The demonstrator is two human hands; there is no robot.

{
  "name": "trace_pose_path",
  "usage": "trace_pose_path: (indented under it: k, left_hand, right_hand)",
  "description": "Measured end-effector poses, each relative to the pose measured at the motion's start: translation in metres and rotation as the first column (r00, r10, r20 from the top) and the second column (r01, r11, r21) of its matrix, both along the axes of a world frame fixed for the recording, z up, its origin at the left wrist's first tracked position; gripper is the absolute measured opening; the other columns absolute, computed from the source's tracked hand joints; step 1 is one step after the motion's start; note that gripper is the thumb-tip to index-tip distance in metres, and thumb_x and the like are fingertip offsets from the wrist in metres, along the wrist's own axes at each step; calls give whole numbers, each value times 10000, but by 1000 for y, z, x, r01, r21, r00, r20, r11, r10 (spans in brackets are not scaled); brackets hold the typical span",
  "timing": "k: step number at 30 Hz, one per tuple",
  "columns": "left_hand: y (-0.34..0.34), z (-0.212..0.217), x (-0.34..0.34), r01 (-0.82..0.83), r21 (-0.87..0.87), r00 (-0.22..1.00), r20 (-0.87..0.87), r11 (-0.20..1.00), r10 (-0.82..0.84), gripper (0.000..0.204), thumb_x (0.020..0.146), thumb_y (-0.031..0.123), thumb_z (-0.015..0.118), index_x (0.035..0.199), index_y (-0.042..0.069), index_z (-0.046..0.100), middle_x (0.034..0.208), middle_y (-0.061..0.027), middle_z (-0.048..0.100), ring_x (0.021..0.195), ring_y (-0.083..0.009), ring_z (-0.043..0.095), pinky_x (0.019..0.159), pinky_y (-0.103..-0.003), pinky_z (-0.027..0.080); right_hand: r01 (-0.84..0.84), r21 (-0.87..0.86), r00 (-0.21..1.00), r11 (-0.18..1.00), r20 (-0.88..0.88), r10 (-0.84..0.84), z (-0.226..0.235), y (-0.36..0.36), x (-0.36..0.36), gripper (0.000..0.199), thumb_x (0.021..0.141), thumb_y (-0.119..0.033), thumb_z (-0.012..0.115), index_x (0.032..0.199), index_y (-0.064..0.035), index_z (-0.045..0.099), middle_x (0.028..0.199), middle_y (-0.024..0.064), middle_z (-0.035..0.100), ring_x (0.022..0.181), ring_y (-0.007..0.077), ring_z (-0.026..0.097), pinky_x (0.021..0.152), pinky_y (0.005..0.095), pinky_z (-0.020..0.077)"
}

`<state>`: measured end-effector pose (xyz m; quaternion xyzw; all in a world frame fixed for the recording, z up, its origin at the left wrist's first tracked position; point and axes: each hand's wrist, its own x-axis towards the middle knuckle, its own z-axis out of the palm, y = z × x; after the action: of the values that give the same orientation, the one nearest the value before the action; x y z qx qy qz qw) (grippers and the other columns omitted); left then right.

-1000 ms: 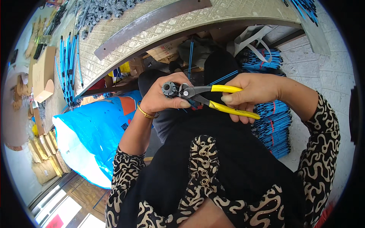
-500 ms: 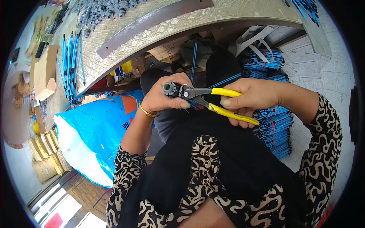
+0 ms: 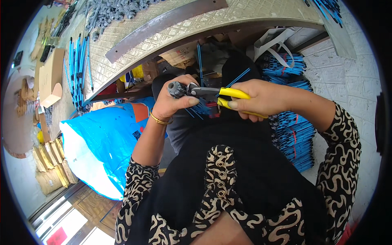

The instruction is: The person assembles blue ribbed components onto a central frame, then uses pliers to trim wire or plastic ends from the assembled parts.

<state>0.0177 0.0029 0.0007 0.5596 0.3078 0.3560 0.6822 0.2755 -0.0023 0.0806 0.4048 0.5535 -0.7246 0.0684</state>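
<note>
My left hand (image 3: 170, 107) is closed around a dark grey ribbed plastic fitting (image 3: 175, 89), its round open end pointing up. In my right hand (image 3: 255, 100) are pliers with yellow handles (image 3: 234, 93), the handles squeezed close to each other. The metal jaws of the pliers reach the side of the fitting by my left fingers; what they bite on is too small to make out. Several thin blue rods (image 3: 200, 108) show below and between my hands, over my lap, and it is unclear whether any joins the fitting.
A patterned worktable (image 3: 163, 36) curves across the top, bearing a metal strip (image 3: 171, 26), a heap of grey fittings (image 3: 118, 10) and blue rods (image 3: 75, 73). Bundled blue rods (image 3: 296, 143) are stacked at right. A blue-white sack (image 3: 102, 143) lies at left, beyond it a cardboard box (image 3: 51, 77).
Both hands have shifted slightly left with the fitting and pliers. The plier handles have come closer to each other, and more blue rods show under my left hand.
</note>
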Motion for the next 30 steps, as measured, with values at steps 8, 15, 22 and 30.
trace_pose_path:
  k: [8, 15, 22, 30]
  left_hand:
    - [-1, -2, -1, -54, 10, 999, -6, 998, 54, 285, 630, 99, 762, 854, 35, 598, 849, -44, 565, 789, -136, 504, 724, -263, 399]
    - [-1, -3, 0, -40, 49, 996, -81, 998, 44, 266, 650, 104, 757, 849, 32, 597, 833, -32, 562, 777, -123, 504, 714, -250, 398]
    - [-2, 2, 11, -110, 10, 971, -215, 994, 110, 294, 666, 112, 743, 910, 23, 604, 843, -25, 566, 790, -117, 518, 728, -251, 413]
    - [4, -9, -27, -104, -205, 991, 64, 973, 119, 482, 602, 134, 737, 1030, -22, 580, 852, -62, 582, 819, -155, 559, 752, -276, 445]
  right_hand:
    - [-98, 195, 994, 976, 61, 87, 14, 9, -1, 256, 904, -267, 476, 1007, -33, 498, 690, 22, 538, 582, 100, 536, 538, 254, 448]
    - [-232, 420, 973, 877, 119, 200, 10, 16, -6, 254, 898, -251, 485, 980, -11, 502, 698, 68, 557, 603, 174, 563, 579, 312, 457]
    - [-390, 514, 907, 764, 360, 220, 16, 15, -17, 246, 884, -240, 510, 955, -4, 505, 729, 145, 577, 649, 286, 579, 587, 368, 451]
    - [-264, 767, 965, 585, 214, 154, -5, 2, -22, 230, 869, -230, 526, 904, -5, 497, 732, 144, 549, 682, 312, 561, 612, 403, 436]
